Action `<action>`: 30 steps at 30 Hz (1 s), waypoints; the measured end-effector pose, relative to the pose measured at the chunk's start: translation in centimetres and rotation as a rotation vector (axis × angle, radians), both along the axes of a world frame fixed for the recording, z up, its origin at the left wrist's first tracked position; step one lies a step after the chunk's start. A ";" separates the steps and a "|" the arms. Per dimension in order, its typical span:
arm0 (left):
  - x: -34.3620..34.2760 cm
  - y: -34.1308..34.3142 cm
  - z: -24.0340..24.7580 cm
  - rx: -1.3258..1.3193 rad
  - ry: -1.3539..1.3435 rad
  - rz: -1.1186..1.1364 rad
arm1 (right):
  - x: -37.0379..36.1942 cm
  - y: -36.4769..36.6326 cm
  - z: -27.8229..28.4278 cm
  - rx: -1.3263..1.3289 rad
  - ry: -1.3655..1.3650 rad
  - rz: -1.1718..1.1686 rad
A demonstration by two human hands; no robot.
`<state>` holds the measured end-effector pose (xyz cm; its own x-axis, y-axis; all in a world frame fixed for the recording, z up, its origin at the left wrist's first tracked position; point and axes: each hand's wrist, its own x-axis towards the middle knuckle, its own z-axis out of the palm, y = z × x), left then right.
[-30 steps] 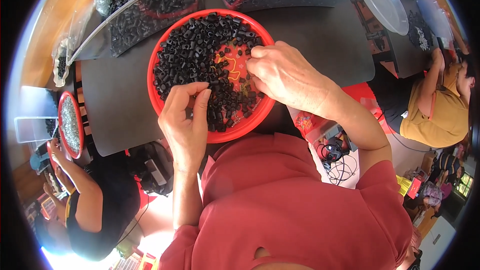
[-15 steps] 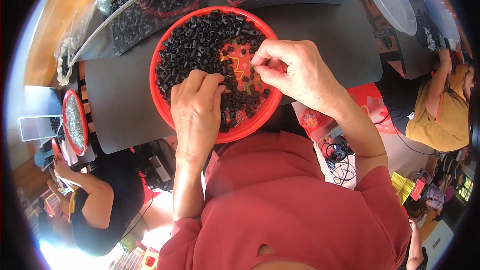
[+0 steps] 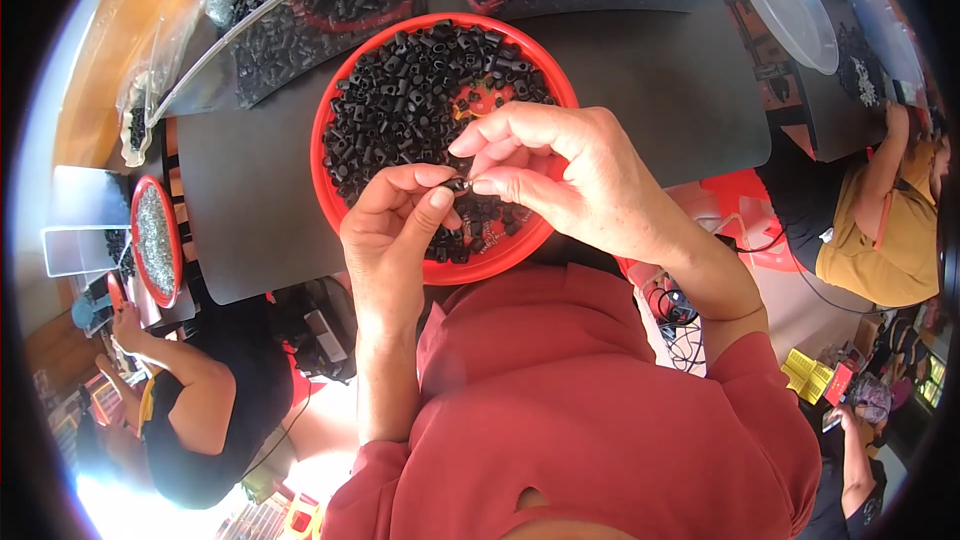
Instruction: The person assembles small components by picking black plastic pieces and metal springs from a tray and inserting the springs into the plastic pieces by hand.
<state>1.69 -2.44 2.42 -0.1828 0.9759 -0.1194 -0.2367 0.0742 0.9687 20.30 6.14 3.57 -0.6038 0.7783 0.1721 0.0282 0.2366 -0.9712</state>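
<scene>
In front of me a round red basin (image 3: 322,180) holds a heap of small hollow black plastic parts (image 3: 390,105). Over its near side, my left hand (image 3: 385,230) pinches one small black plastic part (image 3: 456,184) between thumb and forefinger. My right hand (image 3: 570,165) meets it from the right, its thumb tip touching the end of that part. A tiny shiny bit shows at this contact, too small to name. The right forefinger is raised apart from the thumb, with a gap between them; the other right fingers are partly hidden behind.
Beyond the basin, clear plastic tubs (image 3: 330,35) full of black parts line the dark table (image 3: 250,200). Left, a red-rimmed tray (image 3: 155,240) holds small shiny pieces. Co-workers sit on both sides, one in a yellow top (image 3: 875,230). Cables (image 3: 680,325) hang at lower right.
The left hand has come up from the heap with a black part. My right hand has moved left and nearer to me, its thumb now against that part, its forefinger lifted away.
</scene>
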 end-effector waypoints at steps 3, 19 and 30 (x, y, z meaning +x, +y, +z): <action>0.2 -0.3 0.3 0.005 0.035 0.013 | -0.5 -0.1 0.4 0.045 -0.047 -0.004; -0.9 -0.3 -0.4 0.057 -0.214 0.042 | 0.5 2.7 0.7 0.299 -0.323 -0.060; -1.1 -0.6 -1.2 0.016 -0.296 0.067 | 0.6 2.3 -1.5 0.759 -0.669 0.133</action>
